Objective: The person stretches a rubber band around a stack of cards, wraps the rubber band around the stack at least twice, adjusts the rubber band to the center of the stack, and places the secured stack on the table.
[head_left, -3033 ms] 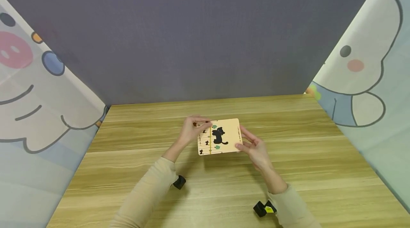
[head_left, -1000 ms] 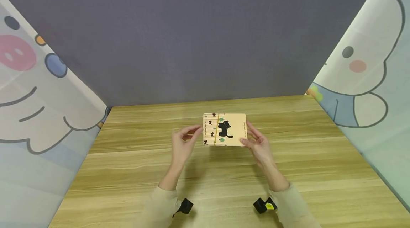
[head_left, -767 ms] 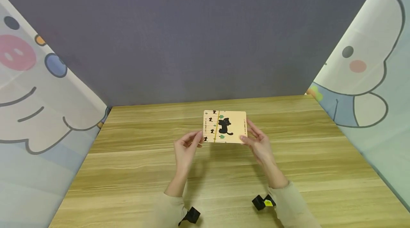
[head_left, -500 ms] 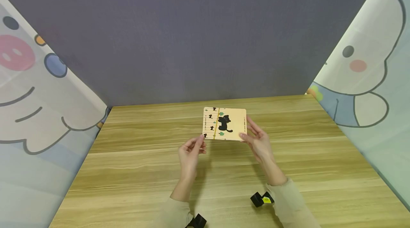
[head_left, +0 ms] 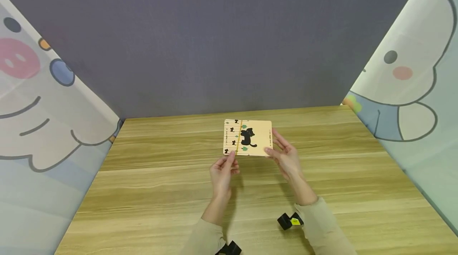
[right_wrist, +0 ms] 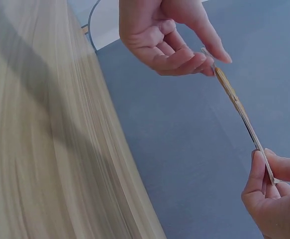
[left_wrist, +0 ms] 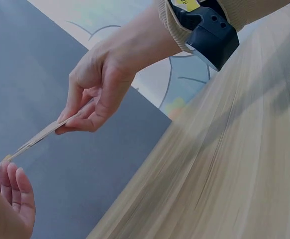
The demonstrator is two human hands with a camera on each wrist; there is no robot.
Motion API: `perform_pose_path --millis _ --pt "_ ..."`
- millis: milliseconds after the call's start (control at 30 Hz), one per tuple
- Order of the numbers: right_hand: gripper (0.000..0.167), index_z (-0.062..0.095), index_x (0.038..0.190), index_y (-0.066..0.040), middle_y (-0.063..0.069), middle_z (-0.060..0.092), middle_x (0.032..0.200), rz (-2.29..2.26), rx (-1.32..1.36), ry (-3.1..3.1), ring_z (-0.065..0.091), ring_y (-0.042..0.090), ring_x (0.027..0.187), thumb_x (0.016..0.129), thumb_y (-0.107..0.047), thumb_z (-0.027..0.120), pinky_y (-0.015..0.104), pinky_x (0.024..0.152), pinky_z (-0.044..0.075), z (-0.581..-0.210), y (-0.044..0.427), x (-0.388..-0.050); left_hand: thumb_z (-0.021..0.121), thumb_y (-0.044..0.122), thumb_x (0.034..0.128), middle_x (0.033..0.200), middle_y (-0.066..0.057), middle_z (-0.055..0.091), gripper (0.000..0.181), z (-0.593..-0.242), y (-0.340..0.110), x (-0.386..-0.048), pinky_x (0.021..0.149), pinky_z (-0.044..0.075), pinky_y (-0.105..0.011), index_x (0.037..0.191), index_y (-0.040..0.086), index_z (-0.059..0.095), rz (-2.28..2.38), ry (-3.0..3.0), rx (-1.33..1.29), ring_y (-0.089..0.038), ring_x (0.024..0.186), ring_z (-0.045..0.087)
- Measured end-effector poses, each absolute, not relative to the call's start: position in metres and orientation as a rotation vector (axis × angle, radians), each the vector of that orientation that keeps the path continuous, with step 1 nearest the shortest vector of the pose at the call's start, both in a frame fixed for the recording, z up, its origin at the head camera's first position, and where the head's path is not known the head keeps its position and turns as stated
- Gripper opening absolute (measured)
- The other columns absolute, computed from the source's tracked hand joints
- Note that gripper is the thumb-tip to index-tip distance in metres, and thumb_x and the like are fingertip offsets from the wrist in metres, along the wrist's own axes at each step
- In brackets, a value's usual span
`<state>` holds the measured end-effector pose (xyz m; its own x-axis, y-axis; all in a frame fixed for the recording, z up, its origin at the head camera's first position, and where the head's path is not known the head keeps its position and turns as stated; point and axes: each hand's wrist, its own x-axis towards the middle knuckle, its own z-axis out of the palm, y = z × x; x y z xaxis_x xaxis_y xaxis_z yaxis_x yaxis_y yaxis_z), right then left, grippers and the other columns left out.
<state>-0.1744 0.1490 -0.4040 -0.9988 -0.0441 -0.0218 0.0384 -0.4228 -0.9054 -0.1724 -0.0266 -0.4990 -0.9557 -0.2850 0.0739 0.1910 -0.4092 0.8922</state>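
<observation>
A thin, flat cream rectangle with cat print (head_left: 260, 135) is held up above the table. It shows a black cat, green leaves and a striped left part, and a narrow yellow band (head_left: 239, 137) runs across it near the left end. My right hand (head_left: 289, 162) pinches its right end, thumb in front and fingers behind. My left hand (head_left: 222, 173) pinches its lower left edge beside the band, thumb on the front. Seen edge-on in the right wrist view, the cream rectangle (right_wrist: 249, 127) has several thin layers, with the band wrapped around it.
The wood-grain table (head_left: 150, 191) lies below both hands. A dark grey panel (head_left: 229, 40) stands behind it, with cartoon-printed curtains (head_left: 404, 100) at the sides. Black wrist devices (head_left: 285, 221) sit by both sleeves.
My left hand moved from the upper left by the band, past the left edge, down to the lower left edge. The cream rectangle rose a little; my right hand kept its pinch.
</observation>
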Motion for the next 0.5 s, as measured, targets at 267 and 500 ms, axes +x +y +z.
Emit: perform_pose_path --millis 267,500 --pt "0.068 0.031 0.136 -0.008 0.004 0.05 0.1 -2.605 -0.028 1.662 0.059 0.012 0.069 0.077 0.019 0.051 0.02 0.062 0.052 -0.407 0.145 -0.175 0.067 0.025 0.0797 0.067 -0.008 0.064 0.024 -0.516 -0.02 -0.18 0.043 0.05 -0.025 0.083 0.001 0.069 -2.306 -1.543 0.191 -0.013 0.051 0.058" --pt "0.068 0.032 0.136 -0.008 0.01 0.049 0.108 -2.526 -0.093 1.761 0.061 0.014 0.076 0.077 0.017 0.053 0.022 0.065 0.052 -0.408 0.14 -0.173 0.067 0.022 0.08 0.067 -0.01 0.064 0.031 -0.454 -0.008 -0.145 0.045 0.049 -0.023 0.083 -0.009 0.065 -2.354 -1.632 0.129 -0.012 0.052 0.059"
